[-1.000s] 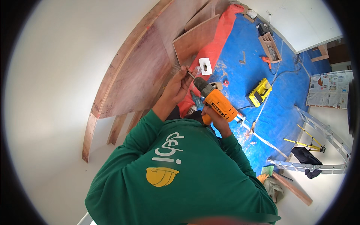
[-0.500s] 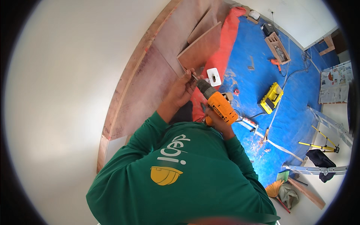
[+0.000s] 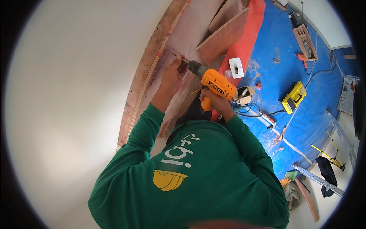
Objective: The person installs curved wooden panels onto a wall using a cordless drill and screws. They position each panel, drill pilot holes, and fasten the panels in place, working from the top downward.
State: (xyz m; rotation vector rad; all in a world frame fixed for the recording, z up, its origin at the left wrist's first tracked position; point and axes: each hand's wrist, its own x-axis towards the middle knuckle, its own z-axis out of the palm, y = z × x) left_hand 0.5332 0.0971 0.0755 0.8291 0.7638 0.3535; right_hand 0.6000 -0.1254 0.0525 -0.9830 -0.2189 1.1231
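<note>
My right hand (image 3: pixel 214 97) grips the handle of an orange cordless drill (image 3: pixel 219 83). Its black chuck points up and left, toward the wooden framing. At the end of the drill's bit, the fingers of my left hand (image 3: pixel 173 74) are pinched together round a thin screw (image 3: pixel 174 54), whose dark tip sticks out past them. That tip is close to the wooden panel (image 3: pixel 182 38) beside the wall; whether it touches cannot be made out. Both forearms are in green sleeves.
Loose boards (image 3: pixel 225 34) lean at the far side, beside a red sheet (image 3: pixel 253 23). A white plate-like piece (image 3: pixel 236 68) lies there. On the blue floor sheet (image 3: pixel 267 91) are a yellow toolbox (image 3: pixel 294 97), a wooden tray (image 3: pixel 305 42), another drill (image 3: pixel 301 59) and cables. Ladder rails (image 3: pixel 316 179) stand right.
Both hands, with the drill and screw, have moved left and up, closer to the wooden framing by the wall. The view has turned left, so the floor items sit further right.
</note>
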